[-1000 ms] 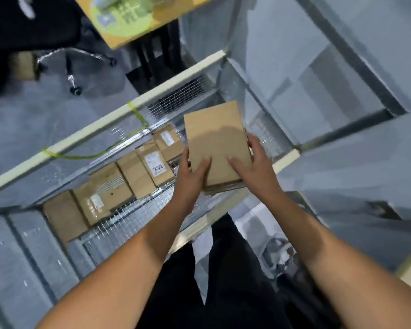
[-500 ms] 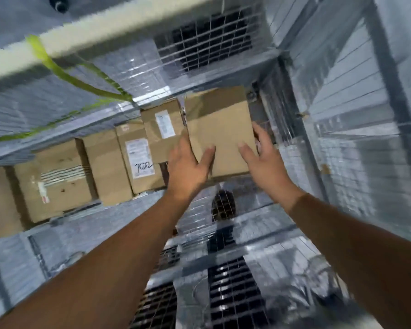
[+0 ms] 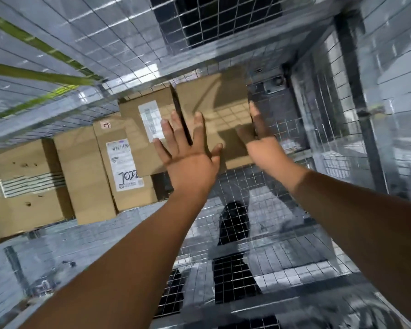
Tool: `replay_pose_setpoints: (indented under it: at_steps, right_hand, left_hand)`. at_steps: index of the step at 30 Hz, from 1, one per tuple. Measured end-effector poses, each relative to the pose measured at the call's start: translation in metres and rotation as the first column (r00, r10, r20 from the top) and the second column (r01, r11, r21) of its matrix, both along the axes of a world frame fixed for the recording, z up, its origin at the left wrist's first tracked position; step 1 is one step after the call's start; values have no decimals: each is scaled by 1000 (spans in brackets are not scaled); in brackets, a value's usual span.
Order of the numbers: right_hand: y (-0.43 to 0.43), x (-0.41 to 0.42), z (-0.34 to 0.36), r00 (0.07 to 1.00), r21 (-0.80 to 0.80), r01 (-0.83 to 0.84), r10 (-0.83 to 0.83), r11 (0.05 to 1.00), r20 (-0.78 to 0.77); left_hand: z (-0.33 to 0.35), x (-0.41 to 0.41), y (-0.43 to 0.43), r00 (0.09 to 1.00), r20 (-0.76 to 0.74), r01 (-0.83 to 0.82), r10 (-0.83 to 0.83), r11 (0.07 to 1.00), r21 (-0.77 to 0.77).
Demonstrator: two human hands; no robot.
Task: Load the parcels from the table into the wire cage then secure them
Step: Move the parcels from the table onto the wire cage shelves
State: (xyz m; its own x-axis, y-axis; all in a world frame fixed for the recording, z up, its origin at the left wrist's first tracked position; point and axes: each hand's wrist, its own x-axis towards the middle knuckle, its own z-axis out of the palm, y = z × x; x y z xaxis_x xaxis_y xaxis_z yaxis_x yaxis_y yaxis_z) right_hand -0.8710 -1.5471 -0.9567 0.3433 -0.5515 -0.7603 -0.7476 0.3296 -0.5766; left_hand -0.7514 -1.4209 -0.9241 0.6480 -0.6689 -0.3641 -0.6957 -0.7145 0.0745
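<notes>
Bracing plain cardboard parcel [image 3: 214, 108], upper centre, with left hand [image 3: 188, 153] spread flat, right hand [image 3: 261, 141] straight-fingered along its edge. Might topple forward or wedge against labelled parcel [image 3: 137, 138] if released crooked.

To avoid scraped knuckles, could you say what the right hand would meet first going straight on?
Likely the silver wire cage's back mesh, just past the plain brown cardboard parcel that the right hand touches; depth is unclear.

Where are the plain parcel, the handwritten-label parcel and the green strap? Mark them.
plain parcel [image 3: 217, 112]: head view, face centre.
handwritten-label parcel [image 3: 125, 166]: head view, on the label.
green strap [image 3: 33, 74]: head view, mid-length.
</notes>
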Motion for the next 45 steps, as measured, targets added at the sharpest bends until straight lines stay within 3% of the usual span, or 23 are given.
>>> replay_pose_setpoints:
  at_steps: [6, 9, 12, 14, 20, 25, 31, 38, 42, 45]
  right_hand:
    - [-17, 9, 52, 981, -29, -189, 187, 982, -52]
    - [-8, 1, 103, 977, -61, -200, 194, 978, -90]
    - [21, -16, 168, 983, -91, -184, 182, 979, -31]
    - [41, -28, 214, 988, -132, -155, 152, 979, -35]
    - [129, -76, 371, 945, -353, -89, -33, 931, -324]
    - [227, -116, 502, 892, -503, 9, -234, 864, -387]
    - [351, -155, 598, 784, -582, 190, -479, 791, -394]
    - [480, -196, 650, 596, -649, 400, -722, 647, -351]
    - [559, -227, 668, 428, -729, 492, -861, 476, -273]
    - [628, -243, 681, 282, -784, 548, -947, 292, -155]
  left_hand:
    - [42, 13, -2, 987, -160, 48, -29, 992, 117]
    - [89, 15, 12, 975, -215, 73, -59, 996, 60]
    - [150, 14, 38, 957, -287, 33, -42, 999, -37]
    - [192, 14, 57, 941, -335, 34, -44, 999, -37]
    - [320, -4, 103, 820, -495, 232, -289, 957, -174]
    - [413, -19, 142, 741, -514, 338, -432, 901, -271]
    - [495, -52, 191, 571, -498, 504, -652, 758, -414]
    - [549, -140, 256, 347, -475, 658, -809, 571, -491]
    - [570, -192, 304, 128, -452, 769, -883, 376, -517]
    - [584, -229, 349, -7, -408, 804, -913, 237, -545]
